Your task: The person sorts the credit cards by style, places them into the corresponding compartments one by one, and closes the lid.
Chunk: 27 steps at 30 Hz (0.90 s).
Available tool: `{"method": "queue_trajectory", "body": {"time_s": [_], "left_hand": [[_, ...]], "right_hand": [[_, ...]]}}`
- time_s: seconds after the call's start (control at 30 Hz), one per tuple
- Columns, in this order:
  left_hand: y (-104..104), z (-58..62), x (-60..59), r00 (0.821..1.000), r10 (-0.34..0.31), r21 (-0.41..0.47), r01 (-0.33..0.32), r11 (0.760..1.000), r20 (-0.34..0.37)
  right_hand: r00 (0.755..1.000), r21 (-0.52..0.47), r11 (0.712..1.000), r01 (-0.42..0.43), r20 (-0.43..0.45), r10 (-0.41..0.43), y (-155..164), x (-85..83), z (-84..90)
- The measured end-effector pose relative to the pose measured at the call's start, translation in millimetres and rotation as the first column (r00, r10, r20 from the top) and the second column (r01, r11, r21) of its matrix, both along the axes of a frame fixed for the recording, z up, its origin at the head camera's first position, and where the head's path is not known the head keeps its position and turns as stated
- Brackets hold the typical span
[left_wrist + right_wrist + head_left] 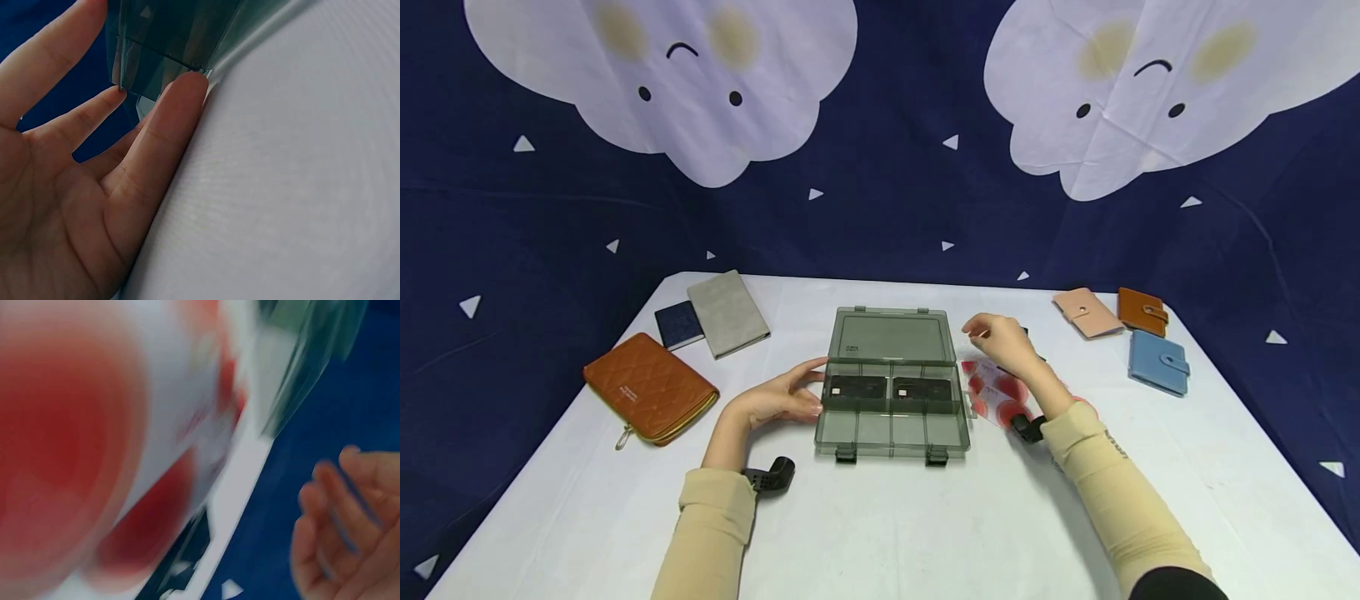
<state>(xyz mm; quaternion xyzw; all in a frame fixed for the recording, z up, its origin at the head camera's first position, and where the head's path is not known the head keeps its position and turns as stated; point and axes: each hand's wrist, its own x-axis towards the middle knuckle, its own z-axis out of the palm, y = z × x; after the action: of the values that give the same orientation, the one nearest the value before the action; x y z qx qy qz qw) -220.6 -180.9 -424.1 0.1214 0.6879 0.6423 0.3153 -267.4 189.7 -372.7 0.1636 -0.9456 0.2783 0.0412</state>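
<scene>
Box: a smoky clear plastic organizer box (891,408) sits in the middle of the white counter (880,517), its lid (891,336) raised and leaning back, two latches on the near edge.
Cards: two dark cards (857,387) lie side by side in the rear compartments of the box; the front compartments look bare.
Left hand: the left hand (775,400) lies at the box's left end with its fingers (172,119) straight and spread, fingertips touching the box wall; it grips nothing.
Right hand: the right hand (1003,342) hovers just right of the raised lid, fingers loosely curled. The wrist view is blurred, so I cannot tell whether anything is pinched.
Pouch: a white pouch with red dots (1000,392) lies on the counter under the right wrist, just beside the box.
Left side: a quilted brown wallet (650,388), a navy booklet (679,325) and a grey booklet (727,313).
Right side: a pink wallet (1086,312), a tan wallet (1142,311) and a blue wallet (1157,362), well apart from the box.
Backdrop: navy cloth with white clouds (880,208).
</scene>
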Motion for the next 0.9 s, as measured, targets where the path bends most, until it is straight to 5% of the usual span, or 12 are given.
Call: {"method": "queue_trajectory", "body": {"time_s": [0.17,0.33,0.47,0.7,0.9], "left_hand": [[0,-1.2,-1.1,1.0,-0.004,-0.002,0.004,1.0,-0.002],[0,-1.6,-1.9,1.0,-0.007,-0.003,0.007,1.0,-0.002],[1,-1.8,-2.1,1.0,-0.014,0.003,0.014,1.0,0.0],[1,-1.3,-2.1,1.0,-0.012,-0.001,0.012,1.0,-0.004],[0,-0.6,-1.0,1.0,-0.007,-0.006,0.007,1.0,-0.003]], "right_hand": [[0.968,0.132,0.973,0.189,0.143,-0.207,28,-18.3,-8.0],[0.871,0.294,0.92,0.259,0.34,-0.354,42,-25.3,-10.5],[0.815,0.384,0.883,0.271,0.396,-0.422,46,-25.3,-10.9],[0.823,0.366,0.9,0.237,0.417,-0.387,49,-27.9,-13.0],[0.795,0.209,0.94,0.271,0.502,-0.341,58,-36.4,-20.2]]}}
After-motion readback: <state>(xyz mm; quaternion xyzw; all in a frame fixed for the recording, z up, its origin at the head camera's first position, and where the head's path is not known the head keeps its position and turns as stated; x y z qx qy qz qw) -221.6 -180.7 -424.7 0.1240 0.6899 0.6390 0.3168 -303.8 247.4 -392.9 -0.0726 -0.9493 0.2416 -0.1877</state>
